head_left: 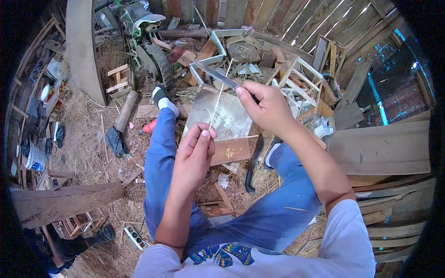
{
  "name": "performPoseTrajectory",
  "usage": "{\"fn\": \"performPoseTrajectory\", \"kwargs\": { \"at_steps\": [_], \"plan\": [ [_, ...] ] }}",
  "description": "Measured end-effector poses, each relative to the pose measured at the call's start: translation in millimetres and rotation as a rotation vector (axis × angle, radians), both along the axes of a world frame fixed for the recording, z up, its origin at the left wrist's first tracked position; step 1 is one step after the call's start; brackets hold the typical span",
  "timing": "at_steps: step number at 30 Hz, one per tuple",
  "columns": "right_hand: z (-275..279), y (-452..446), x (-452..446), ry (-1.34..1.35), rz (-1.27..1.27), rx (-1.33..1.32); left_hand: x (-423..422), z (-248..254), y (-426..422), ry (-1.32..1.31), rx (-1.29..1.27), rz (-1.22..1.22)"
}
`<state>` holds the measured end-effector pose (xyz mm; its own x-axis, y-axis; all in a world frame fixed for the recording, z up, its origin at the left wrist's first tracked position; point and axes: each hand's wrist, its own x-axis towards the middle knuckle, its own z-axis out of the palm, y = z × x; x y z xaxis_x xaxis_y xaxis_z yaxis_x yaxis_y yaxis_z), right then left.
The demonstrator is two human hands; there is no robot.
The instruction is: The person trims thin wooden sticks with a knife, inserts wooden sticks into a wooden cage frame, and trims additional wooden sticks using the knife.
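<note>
My left hand (198,147) pinches the lower end of a thin pale wooden stick (218,104), which points up and slightly right. My right hand (262,104) is closed on the dark handle of a knife. The knife blade (215,74) reaches up and left from my fist and passes across the upper part of the stick. Below both hands lies a worn, whitish-grey board (222,113) between my legs. A brown wooden piece (230,151) with pale shavings on it lies at the board's near edge.
A dark-handled tool (252,167) lies by my right thigh. Beyond the board are scrap wood and a pale frame (218,58). A red object (149,127) lies near my left leg, a white bucket (35,158) stands far left, and a power strip (135,238) lies lower left.
</note>
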<state>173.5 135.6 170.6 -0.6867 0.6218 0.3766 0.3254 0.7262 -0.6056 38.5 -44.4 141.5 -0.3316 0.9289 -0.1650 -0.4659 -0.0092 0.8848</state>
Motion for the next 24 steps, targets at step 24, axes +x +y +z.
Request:
{"fn": "performPoseTrajectory", "kwargs": {
  "at_steps": [24],
  "plan": [
    [-8,-13,3,-0.133,0.036,-0.187,-14,2,-4,-0.205,-0.067,-0.105]
  ]
}}
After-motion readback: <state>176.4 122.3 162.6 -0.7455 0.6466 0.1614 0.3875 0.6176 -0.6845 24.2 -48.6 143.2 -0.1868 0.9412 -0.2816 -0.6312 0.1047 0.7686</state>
